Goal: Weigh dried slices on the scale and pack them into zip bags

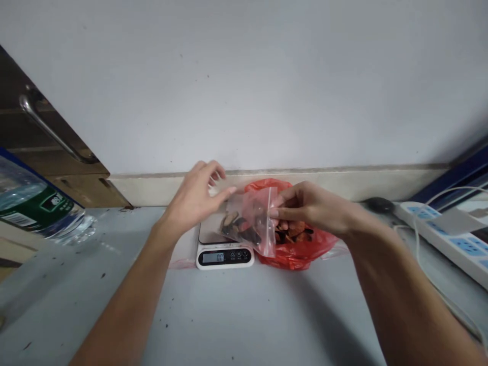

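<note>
My right hand point(293, 206) pinches the top edge of a clear zip bag point(249, 223), which is tilted on its side and has several dark and pale dried slices in it. Just left of the bag, my left hand point(202, 195) is held with thumb and fingers apart and nothing between them. Below the bag is a white kitchen scale point(224, 258), its display reading 0.0; the bag and left hand hide part of its plate. Beneath my right hand an opened red plastic bag point(293, 262) holds more brown dried pieces.
A large water bottle point(41, 203) with a green label juts in at left, near a wooden door with a metal handle point(57, 134). At right lie a white power strip point(450, 234), cables and a dark mouse-like object point(379, 205). A wall rises behind the grey tabletop point(229, 315).
</note>
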Demonstrator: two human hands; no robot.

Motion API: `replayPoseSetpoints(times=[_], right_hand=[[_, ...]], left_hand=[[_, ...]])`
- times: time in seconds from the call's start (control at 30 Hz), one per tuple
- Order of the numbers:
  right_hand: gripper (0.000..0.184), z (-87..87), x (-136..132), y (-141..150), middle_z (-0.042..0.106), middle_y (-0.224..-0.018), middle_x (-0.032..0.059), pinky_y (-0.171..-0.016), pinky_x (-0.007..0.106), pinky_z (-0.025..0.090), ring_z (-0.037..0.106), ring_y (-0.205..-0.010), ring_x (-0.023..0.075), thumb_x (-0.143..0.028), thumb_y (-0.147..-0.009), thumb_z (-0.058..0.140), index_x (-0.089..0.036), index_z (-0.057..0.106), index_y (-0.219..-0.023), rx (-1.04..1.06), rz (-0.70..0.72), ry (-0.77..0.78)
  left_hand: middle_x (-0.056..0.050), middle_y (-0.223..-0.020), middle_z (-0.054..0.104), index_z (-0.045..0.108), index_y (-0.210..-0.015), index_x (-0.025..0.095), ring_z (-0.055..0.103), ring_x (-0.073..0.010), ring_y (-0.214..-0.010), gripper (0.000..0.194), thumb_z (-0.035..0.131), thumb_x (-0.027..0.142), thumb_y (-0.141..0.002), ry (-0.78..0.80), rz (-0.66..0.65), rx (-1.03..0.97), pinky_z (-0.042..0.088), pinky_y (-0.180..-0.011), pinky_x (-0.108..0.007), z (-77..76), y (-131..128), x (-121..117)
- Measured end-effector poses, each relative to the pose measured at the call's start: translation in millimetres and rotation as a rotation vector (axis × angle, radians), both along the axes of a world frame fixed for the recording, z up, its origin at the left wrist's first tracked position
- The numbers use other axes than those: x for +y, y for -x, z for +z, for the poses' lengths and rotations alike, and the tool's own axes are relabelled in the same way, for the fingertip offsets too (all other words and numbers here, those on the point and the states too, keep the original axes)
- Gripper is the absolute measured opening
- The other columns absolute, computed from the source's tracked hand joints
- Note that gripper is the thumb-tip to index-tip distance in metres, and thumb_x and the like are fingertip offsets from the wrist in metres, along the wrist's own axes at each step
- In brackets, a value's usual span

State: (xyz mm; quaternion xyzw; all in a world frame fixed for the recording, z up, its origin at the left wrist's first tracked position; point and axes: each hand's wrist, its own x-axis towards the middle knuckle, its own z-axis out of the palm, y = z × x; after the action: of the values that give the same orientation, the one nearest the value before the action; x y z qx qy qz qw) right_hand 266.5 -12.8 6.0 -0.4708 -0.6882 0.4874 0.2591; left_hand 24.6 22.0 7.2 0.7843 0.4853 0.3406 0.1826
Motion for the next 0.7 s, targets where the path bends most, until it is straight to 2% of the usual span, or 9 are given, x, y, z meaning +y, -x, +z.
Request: replayPoseSetpoints(times=[0.1, 0.13, 0.3, 0.53, 0.7], right_hand=[[0.038, -8.9, 5, 7, 0.058, -0.059, -0.0009, -0.055, 0.029, 0.036, 0.046, -0.056, 0.012, -0.054, -0.073, 0.078, -0.019, 0.067, -0.061, -0.007, -0.011, -0.049], [0.04, -10.8, 6, 9, 0.058, -0.06, -0.001, -0.055, 0.029, 0.035, 0.046, -0.057, 0.012, -0.056, -0.071, 0.078, -0.019, 0.066, -0.062, 0.0, -0.028, -0.051], [0.054, -13.6, 5, 17, 0.057, -0.06, -0.0016, -0.056, 0.028, 0.035, 0.046, -0.057, 0.0112, -0.068, -0.064, 0.083, -0.02, 0.059, -0.059, 0.081, -0.054, 0.0], [0.056, -14.2, 6, 18, 0.058, -0.06, -0.0011, -0.056, 0.028, 0.036, 0.048, -0.057, 0.0114, -0.071, -0.064, 0.083, -0.019, 0.062, -0.059, 0.169, 0.006, 0.032], [0.053, -20.0, 9, 13, 0.06, -0.06, -0.001, -0.055, 0.029, 0.036, 0.049, -0.056, 0.0119, -0.068, -0.066, 0.084, -0.019, 0.065, -0.063, 0.154, 0.021, 0.058]], left_hand=[[-0.002, -0.077, 0.071, 0.071, -0.077, 0.02, 0.063, -0.0172, -0.07, 0.029, 0.071, 0.048, -0.084, 0.333, -0.357, 0.083, 0.048, -0.063, -0.028, 4.2, -10, -12], [-0.002, -0.076, 0.071, 0.073, -0.078, 0.02, 0.062, -0.0165, -0.069, 0.027, 0.071, 0.047, -0.084, 0.395, -0.409, 0.088, 0.046, -0.061, -0.027, 4.9, -14, -15], [-0.001, -0.07, 0.07, 0.074, -0.074, 0.018, 0.06, -0.0145, -0.064, 0.02, 0.066, 0.033, -0.086, 0.491, -0.43, 0.04, 0.041, -0.056, -0.026, 1.2, -20, -16], [-0.003, -0.073, 0.072, 0.076, -0.078, 0.017, 0.065, -0.0152, -0.068, 0.022, 0.066, 0.033, -0.089, 0.552, -0.525, -0.022, 0.047, -0.06, -0.024, 0.8, -13, -8], [-0.004, -0.076, 0.074, 0.077, -0.082, 0.016, 0.068, -0.0155, -0.072, 0.022, 0.066, 0.033, -0.091, 0.574, -0.568, -0.038, 0.053, -0.065, -0.025, -2.9, -11, -5]])
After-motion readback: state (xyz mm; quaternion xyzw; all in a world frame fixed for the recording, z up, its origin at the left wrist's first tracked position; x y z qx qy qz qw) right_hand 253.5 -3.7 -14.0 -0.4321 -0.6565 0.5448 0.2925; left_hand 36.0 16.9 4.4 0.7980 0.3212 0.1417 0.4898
